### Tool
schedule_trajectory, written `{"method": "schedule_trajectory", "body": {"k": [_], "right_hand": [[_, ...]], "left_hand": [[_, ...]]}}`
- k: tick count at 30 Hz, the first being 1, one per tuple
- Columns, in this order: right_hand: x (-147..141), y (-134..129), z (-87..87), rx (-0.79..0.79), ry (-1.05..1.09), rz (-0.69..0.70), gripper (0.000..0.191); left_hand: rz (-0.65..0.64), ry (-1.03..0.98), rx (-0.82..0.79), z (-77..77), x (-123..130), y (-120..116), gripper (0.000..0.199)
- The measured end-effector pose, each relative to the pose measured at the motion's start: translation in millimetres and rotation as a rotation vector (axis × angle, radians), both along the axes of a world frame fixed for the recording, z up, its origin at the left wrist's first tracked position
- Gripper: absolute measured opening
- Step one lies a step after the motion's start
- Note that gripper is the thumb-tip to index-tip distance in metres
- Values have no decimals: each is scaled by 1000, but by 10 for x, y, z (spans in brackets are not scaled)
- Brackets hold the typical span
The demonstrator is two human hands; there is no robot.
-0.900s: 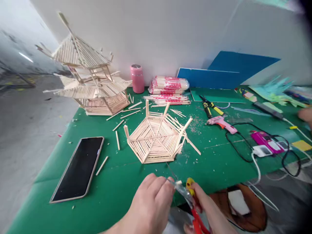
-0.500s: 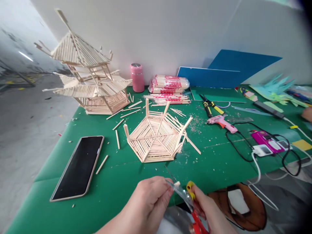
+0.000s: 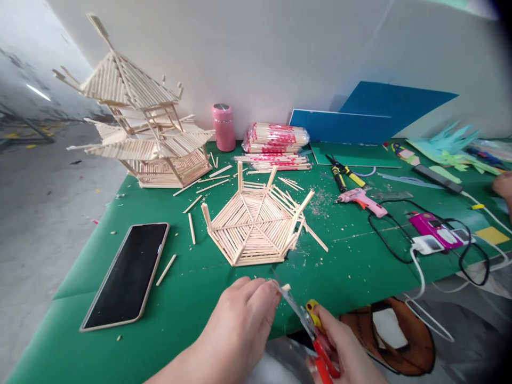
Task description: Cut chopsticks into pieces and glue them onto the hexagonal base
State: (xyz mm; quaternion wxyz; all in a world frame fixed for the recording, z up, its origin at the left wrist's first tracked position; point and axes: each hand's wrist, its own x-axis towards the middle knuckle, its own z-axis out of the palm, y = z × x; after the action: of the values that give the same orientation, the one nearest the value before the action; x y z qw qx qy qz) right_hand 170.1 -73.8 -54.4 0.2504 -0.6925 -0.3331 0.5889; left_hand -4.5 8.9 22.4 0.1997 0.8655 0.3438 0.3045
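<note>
My left hand (image 3: 248,309) is closed on a small wooden stick (image 3: 285,287), whose pale end shows at the fingertips beside the blades. In my right hand (image 3: 340,341) are scissors (image 3: 306,320) with red and yellow handles, their blades reaching to my left fingers. Beyond both hands, a six-sided frame (image 3: 256,224) of wooden sticks lies on the green table (image 3: 192,298), with short posts standing at its corners. Loose cut sticks (image 3: 192,229) lie to its left.
A stick pagoda (image 3: 148,122) stands back left, near a pink bottle (image 3: 224,128). A phone (image 3: 128,274) lies left. Bagged sticks (image 3: 276,138), pliers (image 3: 344,173), a glue gun (image 3: 362,200) and a magenta power strip (image 3: 436,229) lie behind and right. Another person's hand (image 3: 503,186) is at the right edge.
My left hand has risen a little and turned, with its knuckles more upward. The scissors are tilted more steeply. The other person's hand shows more at the right edge.
</note>
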Motion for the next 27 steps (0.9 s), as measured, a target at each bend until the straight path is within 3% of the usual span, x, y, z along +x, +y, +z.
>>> {"method": "schedule_trajectory", "body": {"k": [4, 8, 10, 15, 22, 27], "right_hand": [[11, -52, 294, 251, -112, 151, 35], [30, -17, 493, 340, -319, 259, 44], [38, 7, 523, 349, -344, 284, 47], [38, 45, 525, 361, -198, 353, 29], [18, 95, 579, 318, -250, 293, 29], [77, 42, 576, 312, -332, 321, 55]], "left_hand": [[24, 50, 107, -93, 19, 7, 24], [-80, -1, 74, -99, 25, -16, 24], [-112, -39, 15, -53, 23, -36, 24], [-93, -69, -80, 34, 41, -68, 25], [48, -18, -45, -101, 107, -78, 26], [-156, -152, -286, 11, 32, -10, 27]]}}
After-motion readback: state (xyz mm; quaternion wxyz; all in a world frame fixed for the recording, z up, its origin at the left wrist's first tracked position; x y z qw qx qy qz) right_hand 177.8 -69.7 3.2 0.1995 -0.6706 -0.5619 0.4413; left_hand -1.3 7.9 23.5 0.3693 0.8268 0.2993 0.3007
